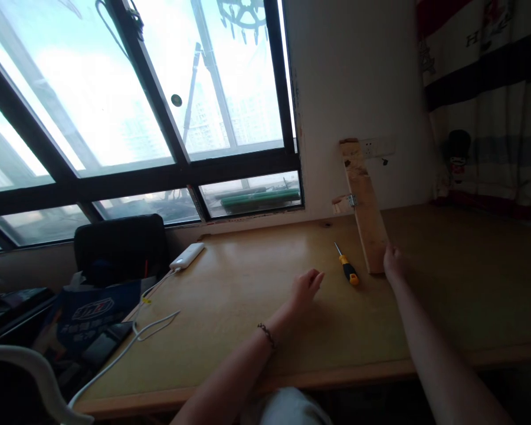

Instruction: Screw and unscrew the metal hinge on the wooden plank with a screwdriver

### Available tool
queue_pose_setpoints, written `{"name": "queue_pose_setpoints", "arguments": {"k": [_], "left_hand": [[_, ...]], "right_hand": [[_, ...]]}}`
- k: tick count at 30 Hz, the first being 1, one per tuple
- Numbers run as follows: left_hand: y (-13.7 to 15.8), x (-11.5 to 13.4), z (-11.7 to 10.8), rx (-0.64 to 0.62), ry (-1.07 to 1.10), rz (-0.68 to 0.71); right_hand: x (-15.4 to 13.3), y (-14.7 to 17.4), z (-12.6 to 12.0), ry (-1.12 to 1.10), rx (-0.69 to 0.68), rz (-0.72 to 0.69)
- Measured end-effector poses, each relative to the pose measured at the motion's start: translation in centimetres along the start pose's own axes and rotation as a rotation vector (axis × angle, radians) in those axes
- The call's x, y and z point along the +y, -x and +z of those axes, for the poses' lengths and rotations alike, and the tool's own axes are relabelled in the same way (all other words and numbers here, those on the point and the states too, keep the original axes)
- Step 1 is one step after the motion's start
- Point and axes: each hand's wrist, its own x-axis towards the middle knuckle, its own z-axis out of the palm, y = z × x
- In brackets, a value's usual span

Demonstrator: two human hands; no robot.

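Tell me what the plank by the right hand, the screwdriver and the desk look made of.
Plank: raw, unfinished wood, rough and chipped, with a small metal hinge.
Screwdriver: metal shaft, yellow-and-black handle, probably plastic or rubber.
Desk: smooth, light wood-look top, possibly laminate or varnished board.

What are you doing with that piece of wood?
A person sits at a wide wooden desk under a window. Their right hand grips the near end of a long, rough wooden plank with a small metal hinge, which leans against the wall. Their left hand hovers open over the desk, close to a yellow-and-black-handled screwdriver lying flat beside the plank.
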Motion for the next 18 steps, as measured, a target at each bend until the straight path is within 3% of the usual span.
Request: {"name": "queue_pose_setpoints", "arguments": {"k": [4,7,9,13,18], "left_hand": [[-5.6,1.4,5.9,0.014,0.343,-0.060],[-9.6,2.0,9.9,0.021,0.590,-0.261],[-11.4,2.2,11.6,0.010,0.644,-0.311],[-12.8,2.7,12.6,-0.040,0.716,-0.304],[-12.2,3.9,10.2,-0.157,0.897,-0.226]], "right_hand": [[-0.1,-0.1,-0.1,-0.046,-0.008,0.110],[-0.2,0.1,-0.3,-0.070,0.034,0.174],[-0.2,0.3,-0.4,-0.094,0.073,0.193],[-0.5,0.7,-0.5,-0.127,0.097,0.184],[-2.3,2.1,-0.8,-0.247,0.038,0.100]]}}
